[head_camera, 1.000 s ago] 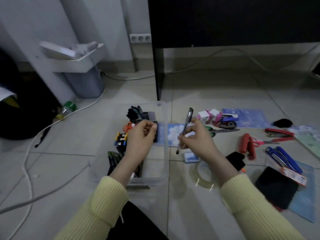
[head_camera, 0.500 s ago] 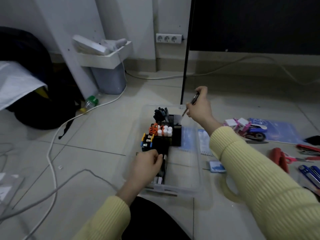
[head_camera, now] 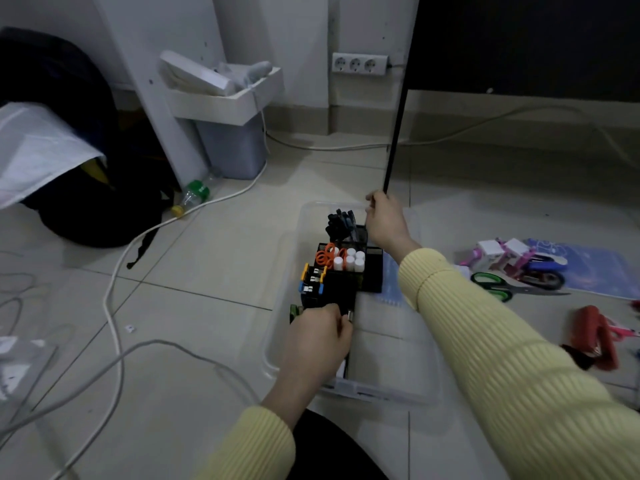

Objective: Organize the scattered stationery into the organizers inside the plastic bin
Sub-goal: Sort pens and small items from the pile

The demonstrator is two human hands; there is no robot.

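Way off to the left of the left hand (head_camera: 318, 337) a white cable (head_camera: 114, 306) snakes over the floor tiles, with a bottle (head_camera: 194, 197) lying further back. The left hand is down inside the clear bin (head_camera: 381, 393) at its near-left side, fingers curled and pinching a small silver-tipped bit (head_camera: 350, 315) right at the near edge of the black organizers (head_camera: 341, 289). Just beyond its fingertips there are coloured clips (head_camera: 311, 280), then orange rings (head_camera: 325, 256) and white caps (head_camera: 349, 263), all sitting in the organizer slots. Past those is a cup of dark pens (head_camera: 341, 221), just left of the right hand (head_camera: 386, 221). That hand is up at the bin's far rim with its fingers curled in, honestly can't tell if there's anything in it. Out to its right, loose on the floor: green scissors (head_camera: 495, 285) and further right a red stapler (head_camera: 594, 337).
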